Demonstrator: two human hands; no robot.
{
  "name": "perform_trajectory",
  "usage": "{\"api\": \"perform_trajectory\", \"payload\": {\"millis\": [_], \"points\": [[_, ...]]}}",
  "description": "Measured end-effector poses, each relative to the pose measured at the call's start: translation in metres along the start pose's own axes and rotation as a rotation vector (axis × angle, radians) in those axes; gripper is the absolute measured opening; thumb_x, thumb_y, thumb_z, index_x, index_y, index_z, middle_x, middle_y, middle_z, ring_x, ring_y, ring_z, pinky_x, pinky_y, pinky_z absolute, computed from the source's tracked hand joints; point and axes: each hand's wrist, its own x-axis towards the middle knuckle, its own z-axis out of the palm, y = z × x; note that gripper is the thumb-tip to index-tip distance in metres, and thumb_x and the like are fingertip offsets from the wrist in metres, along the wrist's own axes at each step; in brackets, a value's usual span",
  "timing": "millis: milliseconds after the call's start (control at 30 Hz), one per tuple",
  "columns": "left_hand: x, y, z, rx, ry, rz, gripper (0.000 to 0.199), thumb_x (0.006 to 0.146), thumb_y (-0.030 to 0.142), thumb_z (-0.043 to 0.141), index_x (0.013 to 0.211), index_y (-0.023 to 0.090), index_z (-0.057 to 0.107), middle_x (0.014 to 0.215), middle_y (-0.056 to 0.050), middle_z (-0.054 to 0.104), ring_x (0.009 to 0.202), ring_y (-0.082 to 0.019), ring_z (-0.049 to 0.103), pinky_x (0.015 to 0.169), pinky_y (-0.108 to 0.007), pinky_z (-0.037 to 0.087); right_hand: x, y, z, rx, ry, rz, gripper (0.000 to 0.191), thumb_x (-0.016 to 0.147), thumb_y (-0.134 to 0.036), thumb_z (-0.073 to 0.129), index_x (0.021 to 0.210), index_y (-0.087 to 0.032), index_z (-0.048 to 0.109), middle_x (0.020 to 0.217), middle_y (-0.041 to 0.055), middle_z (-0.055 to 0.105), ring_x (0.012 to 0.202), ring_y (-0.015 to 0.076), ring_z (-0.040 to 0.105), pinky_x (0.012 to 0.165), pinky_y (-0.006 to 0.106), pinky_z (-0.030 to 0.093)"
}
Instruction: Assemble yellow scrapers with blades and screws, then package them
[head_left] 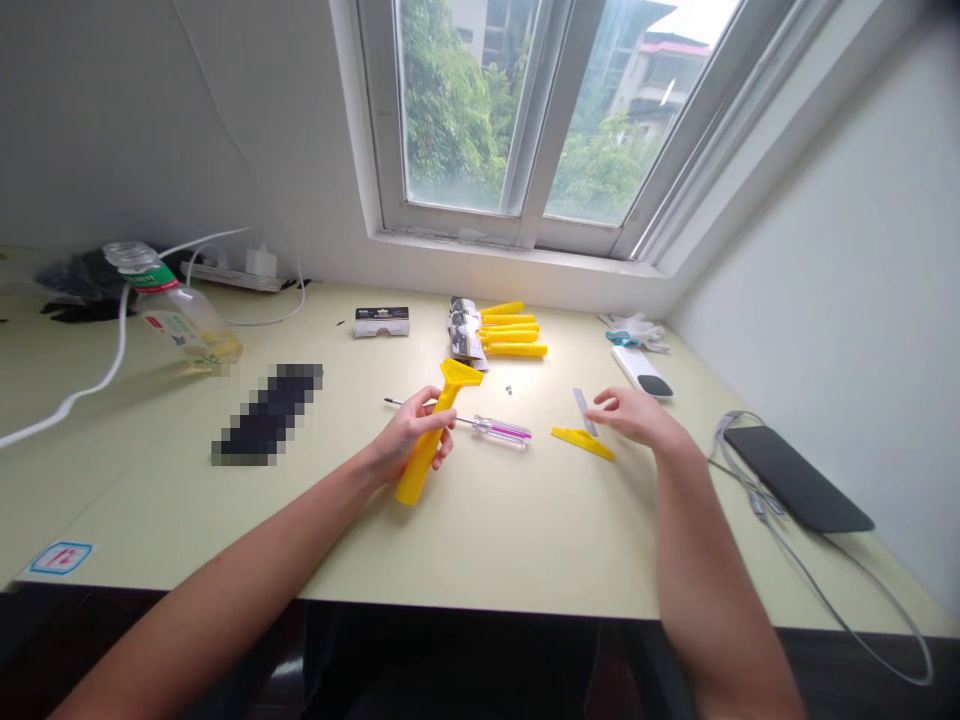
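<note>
Left hand (411, 435) grips yellow scraper (417, 475), long axis slanting up-right, head away from body. Right hand (634, 416) open, fingers spread, just beside steel blade (586, 411) and yellow guard (583, 443).

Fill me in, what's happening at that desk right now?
A person is working at a pale green desk. Their left hand grips a yellow plastic scraper by its handle. Their open right hand is just beside a narrow silver metal blade and a flat yellow plastic piece. A screwdriver with a clear and pink handle lies between the hands, and more yellow scrapers sit in a row beyond.
</note>
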Motion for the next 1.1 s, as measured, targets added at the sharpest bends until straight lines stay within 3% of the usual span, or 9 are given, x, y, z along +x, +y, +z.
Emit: {"api": "perform_trajectory", "payload": {"millis": [100, 233, 400, 500, 633, 733, 833, 933, 1100], "points": [[-0.001, 0.001, 0.001, 0.023, -0.002, -0.011, 0.035, 0.078, 0.036, 0.073, 0.095, 0.023, 0.044, 0.084, 0.003, 0.054, 0.051, -0.009, 0.055, 0.039, -0.021, 0.043, 0.010, -0.006, 0.014, -0.047, 0.132, 0.117, 0.041, 0.078, -0.041, 0.064, 0.112, -0.018, 0.066, 0.105, 0.0126, 0.073, 0.098, 0.0278, 0.067, 0.071, 0.032, 0.047], [-0.003, 0.001, 0.004, 0.045, -0.003, -0.027, 0.034, 0.079, 0.035, 0.072, 0.095, 0.024, 0.044, 0.083, 0.004, 0.054, 0.051, -0.009, 0.056, 0.041, -0.022, 0.045, 0.020, -0.011, 0.025, -0.032, 0.116, 0.131, 0.053, 0.069, -0.021, 0.065, 0.122, -0.017, 0.061, 0.098, 0.0127, 0.072, 0.092, 0.0271, 0.068, 0.068, 0.032, 0.047], [-0.002, 0.000, 0.004, 0.052, -0.002, -0.022, 0.034, 0.078, 0.034, 0.072, 0.096, 0.024, 0.045, 0.082, 0.004, 0.054, 0.051, -0.009, 0.056, 0.042, -0.022, 0.045, 0.025, -0.005, 0.022, 0.066, 0.096, 0.102, 0.053, 0.067, -0.020, 0.065, 0.120, -0.012, 0.062, 0.095, 0.0129, 0.071, 0.090, 0.0275, 0.067, 0.069, 0.033, 0.049], [-0.001, -0.001, 0.004, 0.043, -0.006, -0.019, 0.037, 0.077, 0.035, 0.074, 0.097, 0.024, 0.045, 0.081, 0.004, 0.054, 0.050, -0.009, 0.056, 0.041, -0.022, 0.045, 0.024, -0.003, 0.019, 0.160, 0.050, 0.043, 0.043, 0.066, -0.018, 0.066, 0.108, -0.014, 0.068, 0.084, 0.0074, 0.071, 0.079, 0.0235, 0.067, 0.065, 0.031, 0.048], [-0.002, 0.000, 0.006, 0.085, -0.041, 0.002, 0.037, 0.078, 0.037, 0.074, 0.097, 0.024, 0.045, 0.079, 0.005, 0.053, 0.050, -0.009, 0.056, 0.042, -0.022, 0.046, 0.021, -0.004, 0.019, 0.264, -0.004, -0.009, 0.011, 0.063, -0.016, 0.065, 0.072, -0.015, 0.070, 0.064, 0.0041, 0.065, 0.062, 0.0205, 0.061, 0.056, 0.030, 0.043], [-0.004, 0.002, 0.008, 0.204, -0.063, 0.031, 0.038, 0.080, 0.040, 0.074, 0.095, 0.023, 0.044, 0.084, 0.004, 0.054, 0.049, -0.008, 0.057, 0.042, -0.024, 0.048, 0.015, -0.009, 0.018, 0.342, 0.027, -0.049, 0.007, 0.066, -0.019, 0.066, 0.069, -0.014, 0.070, 0.066, 0.0058, 0.067, 0.064, 0.0203, 0.061, 0.057, 0.030, 0.043], [-0.007, 0.001, 0.010, 0.365, -0.077, 0.032, 0.040, 0.079, 0.043, 0.074, 0.096, 0.023, 0.044, 0.096, 0.000, 0.058, 0.047, -0.007, 0.056, 0.040, -0.023, 0.047, 0.002, -0.024, 0.012, 0.475, 0.082, -0.157, 0.020, 0.076, -0.033, 0.066, 0.085, -0.016, 0.072, 0.081, 0.0066, 0.070, 0.071, 0.0188, 0.062, 0.062, 0.030, 0.046], [-0.009, -0.002, 0.012, 0.477, -0.103, -0.003, 0.043, 0.078, 0.043, 0.075, 0.100, 0.023, 0.045, 0.112, -0.005, 0.058, 0.047, -0.005, 0.056, 0.038, -0.022, 0.046, -0.018, -0.050, 0.009, 0.783, 0.084, -0.374, 0.033, 0.077, -0.048, 0.072, 0.091, -0.018, 0.071, 0.087, 0.0063, 0.071, 0.076, 0.0184, 0.063, 0.066, 0.029, 0.049], [-0.012, -0.003, 0.016, 0.534, -0.140, -0.026, 0.041, 0.079, 0.043, 0.074, 0.100, 0.023, 0.044, 0.108, -0.003, 0.057, 0.050, -0.006, 0.058, 0.040, -0.022, 0.047, -0.042, -0.092, 0.023, 0.974, -0.152, -0.517, 0.039, 0.071, -0.048, 0.081, 0.092, -0.018, 0.070, 0.078, 0.0034, 0.068, 0.068, 0.0157, 0.060, 0.061, 0.029, 0.048]]}}
